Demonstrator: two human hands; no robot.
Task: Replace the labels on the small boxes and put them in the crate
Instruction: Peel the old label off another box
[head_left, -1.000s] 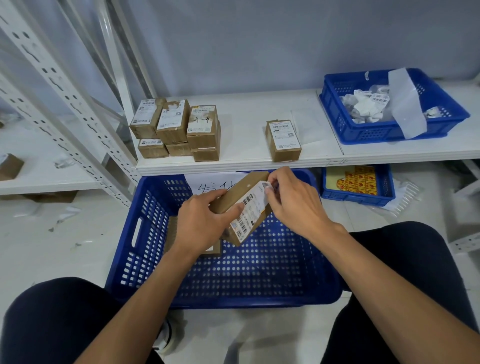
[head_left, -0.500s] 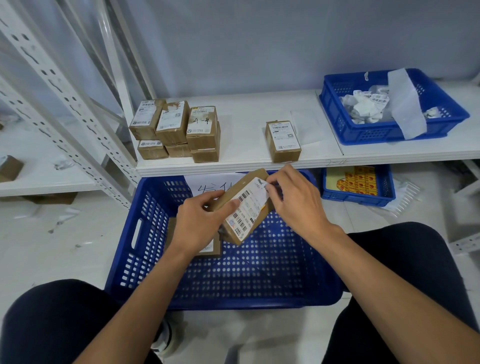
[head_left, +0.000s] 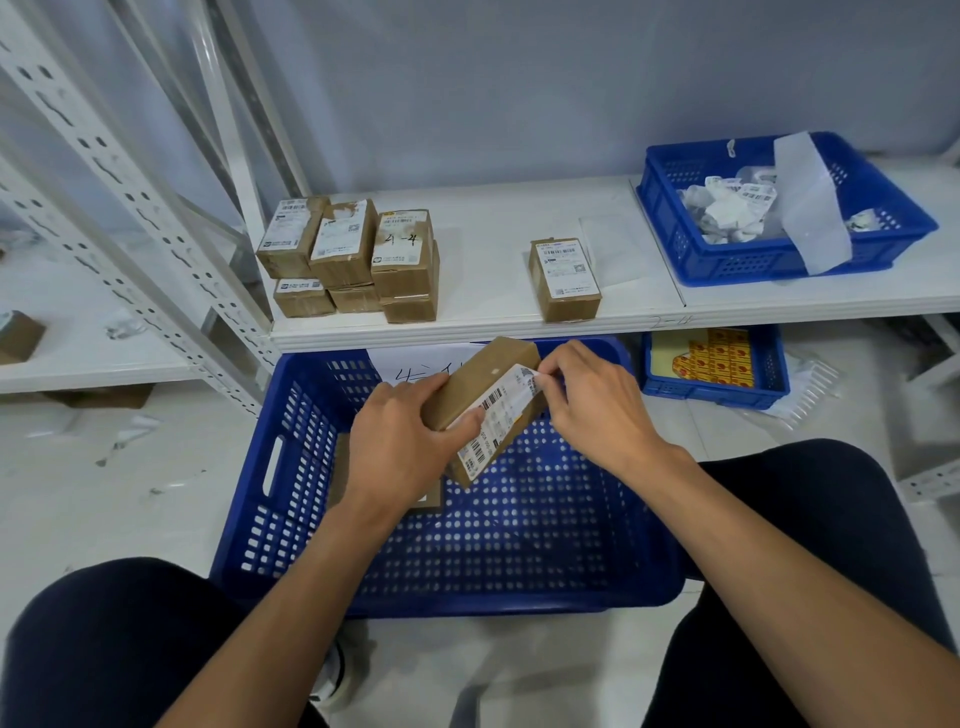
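Note:
My left hand (head_left: 400, 441) grips a small brown cardboard box (head_left: 480, 382), tilted, above the big blue crate (head_left: 270, 519) on the floor. A white barcode label (head_left: 496, 423) covers the box's near face. My right hand (head_left: 592, 402) pinches the label's top corner, which is lifted off the box. Another small box (head_left: 340, 470) lies in the crate, mostly hidden under my left hand. On the white shelf (head_left: 483, 325), a stack of several labelled boxes (head_left: 353, 254) stands at the left, and a single labelled box (head_left: 566, 278) stands in the middle.
A blue basket (head_left: 769, 260) with crumpled labels and a backing strip sits on the shelf at the right. Under the shelf, a smaller blue tray (head_left: 711, 387) holds yellow and red stickers. White perforated rack posts (head_left: 140, 234) rise at the left. My knees flank the crate.
My right hand has peeled the label's top corner away from the box. The box has turned slightly in my left hand.

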